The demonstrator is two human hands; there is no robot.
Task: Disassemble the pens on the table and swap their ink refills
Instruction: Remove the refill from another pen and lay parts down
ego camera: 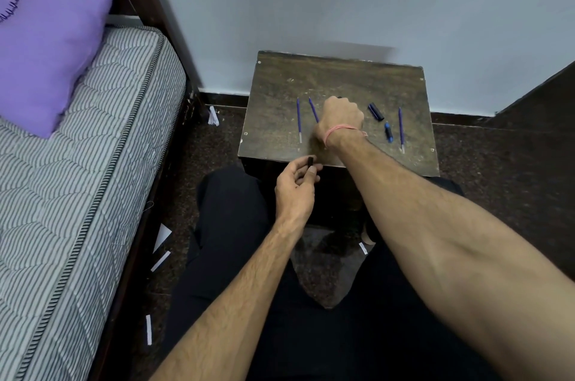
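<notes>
left hand (295, 190) fingers pinching a dark pen piece (310, 162); right hand (340, 119) fingers hidden, perhaps closed

Your arms are bare and hairy with no sleeves in view, a thin pink band (337, 129) circles your right wrist with a loose end trailing off it, and your trousers (230, 218) are plain black.
</notes>
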